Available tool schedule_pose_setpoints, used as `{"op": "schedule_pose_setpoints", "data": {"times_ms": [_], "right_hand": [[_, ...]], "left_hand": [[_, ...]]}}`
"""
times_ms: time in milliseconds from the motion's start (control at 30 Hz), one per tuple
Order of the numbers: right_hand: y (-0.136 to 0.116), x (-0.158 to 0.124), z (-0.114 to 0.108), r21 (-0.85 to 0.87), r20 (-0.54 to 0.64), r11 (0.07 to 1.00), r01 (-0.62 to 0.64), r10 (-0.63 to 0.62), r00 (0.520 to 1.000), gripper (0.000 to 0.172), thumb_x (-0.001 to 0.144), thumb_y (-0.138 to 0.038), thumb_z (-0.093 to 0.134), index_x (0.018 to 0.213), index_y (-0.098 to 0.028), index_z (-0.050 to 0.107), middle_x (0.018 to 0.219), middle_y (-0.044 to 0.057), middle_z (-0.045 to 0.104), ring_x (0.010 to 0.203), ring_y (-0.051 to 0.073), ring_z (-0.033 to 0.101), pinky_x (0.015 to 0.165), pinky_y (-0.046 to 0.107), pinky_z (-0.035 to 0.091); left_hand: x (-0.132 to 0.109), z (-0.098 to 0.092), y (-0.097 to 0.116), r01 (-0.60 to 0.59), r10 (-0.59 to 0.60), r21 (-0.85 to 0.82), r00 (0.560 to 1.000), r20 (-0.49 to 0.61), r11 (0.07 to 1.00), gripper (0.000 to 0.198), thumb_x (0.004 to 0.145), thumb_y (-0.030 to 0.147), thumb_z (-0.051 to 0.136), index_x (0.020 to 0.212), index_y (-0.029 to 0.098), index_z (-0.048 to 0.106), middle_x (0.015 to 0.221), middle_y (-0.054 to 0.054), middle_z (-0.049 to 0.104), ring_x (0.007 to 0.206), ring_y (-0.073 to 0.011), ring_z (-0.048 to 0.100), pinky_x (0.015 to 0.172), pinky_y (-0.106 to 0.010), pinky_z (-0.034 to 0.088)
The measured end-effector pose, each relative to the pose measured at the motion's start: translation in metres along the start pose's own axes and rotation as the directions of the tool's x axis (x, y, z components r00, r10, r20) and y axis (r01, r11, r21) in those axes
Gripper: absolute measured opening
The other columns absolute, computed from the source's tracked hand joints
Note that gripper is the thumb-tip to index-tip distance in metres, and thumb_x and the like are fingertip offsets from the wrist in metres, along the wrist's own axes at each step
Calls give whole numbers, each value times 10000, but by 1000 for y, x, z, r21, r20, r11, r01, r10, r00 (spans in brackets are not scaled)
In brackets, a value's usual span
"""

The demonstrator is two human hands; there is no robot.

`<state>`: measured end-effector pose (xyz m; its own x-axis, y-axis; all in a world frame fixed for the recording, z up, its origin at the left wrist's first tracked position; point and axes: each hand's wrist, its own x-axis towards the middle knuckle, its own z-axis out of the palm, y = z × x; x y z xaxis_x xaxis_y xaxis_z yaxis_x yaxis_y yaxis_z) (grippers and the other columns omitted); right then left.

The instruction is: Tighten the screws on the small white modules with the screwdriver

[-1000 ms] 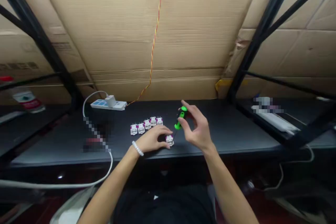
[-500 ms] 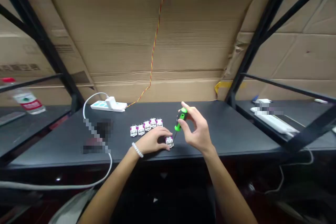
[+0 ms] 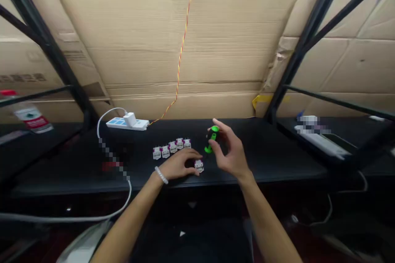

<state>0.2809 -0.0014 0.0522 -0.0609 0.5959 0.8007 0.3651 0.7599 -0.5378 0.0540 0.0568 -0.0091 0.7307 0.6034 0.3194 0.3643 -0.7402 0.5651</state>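
Near the front edge of the black table, my left hand (image 3: 180, 164) has its thumb and fingers closed on a small white and purple block (image 3: 199, 166). A green and black screwdriver (image 3: 212, 139) is held between the thumb and fingers of my right hand (image 3: 230, 148), tilted above that block. Its thin shaft is hard to make out against the dark table. Behind my left hand, several similar white and purple blocks (image 3: 166, 151) stand side by side in a slightly slanting row.
A white power strip (image 3: 138, 125) with a plugged-in adapter (image 3: 130, 119) lies at the back left. A white cable (image 3: 129, 191) crosses the table's left side. Black shelf posts (image 3: 288, 65) flank the table (image 3: 265, 152). A bottle (image 3: 32, 119) stands far left.
The picture is brighter at the top and the table looks darker. Both hands, the screwdriver and the blocks stay in nearly the same places.
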Motion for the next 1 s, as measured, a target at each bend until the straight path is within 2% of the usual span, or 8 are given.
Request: {"op": "schedule_pose_setpoints", "data": {"times_ms": [133,333,400,533,733,800,900,1000], "right_hand": [[-1,0,-1,63,47,998,13,-16,999,435,1048,-211,585,1473,-304,606,1296,99,718,1091,236,757,936,431,669],[-4,2,2,-60,-134,998,35,-43,990,346,894,-294,870,1223,-301,762,1145,52,631,902,190,676,833,384,629],[-6,2,3,-38,-132,999,10,-15,991,320,950,-276,807,1264,-309,755,1164,59,659,939,199,697,865,392,634],[-10,0,7,63,-34,998,-11,13,999,389,1060,-230,578,1435,-300,652,1316,112,700,1169,259,732,957,446,655],[-5,0,10,-81,-191,997,7,-22,981,344,922,-304,829,1255,-286,743,1197,90,669,1029,242,705,873,420,652],[-5,0,6,18,-111,1000,-6,8,994,308,994,-298,743,1302,-291,734,1235,94,705,1046,239,734,930,441,656],[-7,1,0,174,77,985,-12,-1,997,364,1070,-257,590,1422,-299,675,1358,108,721,1150,253,757,1007,477,651],[-8,3,-2,65,8,997,51,-52,999,372,986,-276,743,1356,-316,721,1294,93,693,1140,256,721,984,457,642]], "left_hand": [[0,0,0,3,-3,-6,1000,4,1000,525,833,414,950,1301,238,791,1317,-116,767,1240,-303,702,1145,-482,533],[0,0,1,30,-30,-10,1000,8,999,538,825,404,957,1306,228,791,1339,-122,760,1273,-310,692,1167,-483,522],[0,0,0,26,-26,-17,1000,4,1000,541,824,415,956,1303,224,792,1329,-123,762,1258,-310,697,1156,-483,528],[0,0,-1,14,-14,-20,1000,5,1000,531,830,424,950,1300,235,792,1319,-117,766,1238,-303,705,1148,-480,530],[0,0,0,31,-31,-10,1000,4,999,534,831,428,948,1304,233,795,1341,-123,758,1268,-315,692,1168,-486,516],[0,0,0,23,-23,-9,1000,10,1000,531,829,419,951,1302,235,796,1329,-121,761,1250,-313,700,1158,-484,522],[0,0,1,24,-24,5,1000,11,1000,512,832,398,950,1297,249,797,1318,-107,767,1230,-308,710,1141,-482,538],[0,0,1,29,-29,14,1000,9,999,519,828,391,953,1301,246,795,1336,-110,764,1261,-316,701,1157,-491,532]]}}
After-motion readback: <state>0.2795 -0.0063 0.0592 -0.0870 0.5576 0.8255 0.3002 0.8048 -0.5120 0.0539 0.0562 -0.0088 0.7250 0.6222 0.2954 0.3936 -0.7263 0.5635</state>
